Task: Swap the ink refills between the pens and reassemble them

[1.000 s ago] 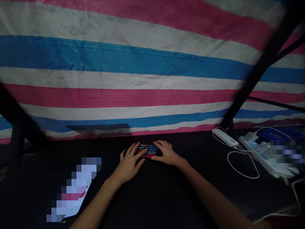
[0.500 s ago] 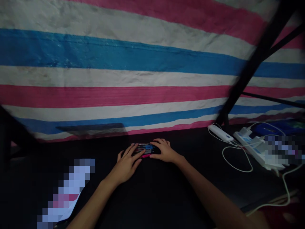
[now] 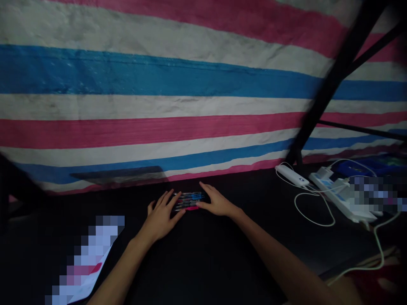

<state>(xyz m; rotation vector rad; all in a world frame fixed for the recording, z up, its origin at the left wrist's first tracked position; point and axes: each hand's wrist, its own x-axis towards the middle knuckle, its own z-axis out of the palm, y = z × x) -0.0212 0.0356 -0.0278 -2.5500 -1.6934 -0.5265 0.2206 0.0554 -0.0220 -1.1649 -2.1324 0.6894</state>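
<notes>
Several pens (image 3: 190,199) lie side by side on the dark tabletop, with blue, grey and clear parts showing. A bright pink part (image 3: 191,208) marks the nearest of the row. At the left ends of the pens is my left hand (image 3: 160,218), palm down with fingers spread, its fingertips at or against them. My right hand (image 3: 220,204) is at the right ends, thumb and fingers apart, the thumb by the grey and pink parts. Neither hand is closed around a pen. The far right ends are partly hidden by my right hand.
A blurred-out pale sheet or packet (image 3: 95,258) lies at the left. On the right are a white power strip (image 3: 333,195), a white device (image 3: 291,176) and looping cables. Striped plastic sheeting (image 3: 159,131) hangs behind, with a dark slanted frame post (image 3: 318,101) at the right.
My left hand has drawn back to the left, uncovering more of the pens. The fingers of my right hand have straightened at the right ends. The view has shifted slightly.
</notes>
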